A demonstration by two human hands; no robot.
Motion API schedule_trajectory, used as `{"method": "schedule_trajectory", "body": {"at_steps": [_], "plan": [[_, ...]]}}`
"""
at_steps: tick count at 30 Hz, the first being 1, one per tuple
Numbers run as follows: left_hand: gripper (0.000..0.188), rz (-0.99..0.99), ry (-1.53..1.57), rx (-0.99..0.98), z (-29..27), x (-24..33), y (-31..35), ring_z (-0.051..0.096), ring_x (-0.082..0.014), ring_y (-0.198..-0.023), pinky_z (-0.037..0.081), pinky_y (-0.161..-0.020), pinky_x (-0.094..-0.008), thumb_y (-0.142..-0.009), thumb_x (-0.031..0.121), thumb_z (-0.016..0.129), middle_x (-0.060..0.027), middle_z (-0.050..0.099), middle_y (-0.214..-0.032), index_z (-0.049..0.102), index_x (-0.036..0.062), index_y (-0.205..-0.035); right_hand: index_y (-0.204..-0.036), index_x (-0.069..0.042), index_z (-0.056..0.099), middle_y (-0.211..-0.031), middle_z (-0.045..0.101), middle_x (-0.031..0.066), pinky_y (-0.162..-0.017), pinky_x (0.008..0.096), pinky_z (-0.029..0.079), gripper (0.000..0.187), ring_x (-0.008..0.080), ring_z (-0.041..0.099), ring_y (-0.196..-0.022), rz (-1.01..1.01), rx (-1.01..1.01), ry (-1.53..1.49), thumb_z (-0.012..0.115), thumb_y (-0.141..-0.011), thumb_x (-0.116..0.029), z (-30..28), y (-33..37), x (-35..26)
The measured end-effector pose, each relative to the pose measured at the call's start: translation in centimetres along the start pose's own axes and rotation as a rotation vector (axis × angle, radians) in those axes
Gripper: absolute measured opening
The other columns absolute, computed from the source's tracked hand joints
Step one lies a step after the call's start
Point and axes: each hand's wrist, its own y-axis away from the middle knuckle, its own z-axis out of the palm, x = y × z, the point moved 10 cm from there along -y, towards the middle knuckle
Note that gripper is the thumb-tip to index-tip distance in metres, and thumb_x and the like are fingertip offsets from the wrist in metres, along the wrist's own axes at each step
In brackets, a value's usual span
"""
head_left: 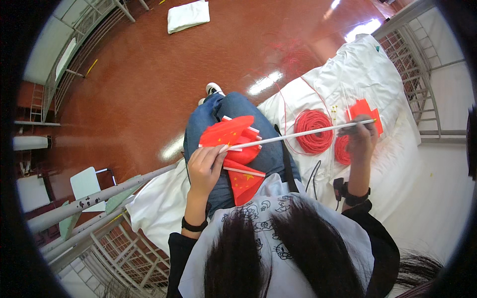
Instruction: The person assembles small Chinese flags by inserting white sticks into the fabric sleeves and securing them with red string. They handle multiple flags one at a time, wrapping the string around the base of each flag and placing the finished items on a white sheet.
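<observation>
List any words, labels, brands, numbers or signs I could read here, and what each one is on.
No word, label, brand or number can be read in this view.
Red flags: yellow stars, with no lettering to be made out.
White shirt: black line drawings, including a crescent moon; any lettering is too small to read.
Metal rail: dark marks, too unclear to tell as writing.

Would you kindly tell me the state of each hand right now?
Left hand: closed, holding the white stick near one end.
Right hand: closed, holding the same stick near its yellow-tipped end.
</observation>
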Motion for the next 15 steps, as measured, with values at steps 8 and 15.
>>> {"method": "schedule_trajectory", "body": {"at_steps": [8, 15], "plan": [[0.012, 0.036, 0.041, 0.024, -0.7, 1.1, -0.2, 0.059, -0.0275, -0.068, 0.044, -0.061, -0.0348, -0.079, 0.007, 0.066, -0.0107, 0.063, -0.078, 0.065, 0.0009, -0.089, -0.1, 0.003, 0.051, -0.081, 0.062, 0.017, -0.064, 0.0382, 0.056, 0.017, 0.0261, 0.065, -0.069, 0.071, -0.037, -0.021, 0.049, -0.086, -0.007, 0.8, 0.9, 2.5], [0.013, 0.013, 0.061, 0.028, -1.2, 1.6, -0.3, 0.059, -0.0268, -0.068, 0.044, -0.061, -0.0342, -0.08, 0.008, 0.065, -0.0102, 0.063, -0.078, 0.065, 0.0012, -0.091, -0.098, 0.004, 0.052, -0.08, 0.063, 0.017, -0.063, 0.0382, 0.056, 0.016, 0.0259, 0.065, -0.067, 0.063, -0.03, 0.009, 0.048, -0.087, -0.006, 0.1, 0.7, 2.5]]}}
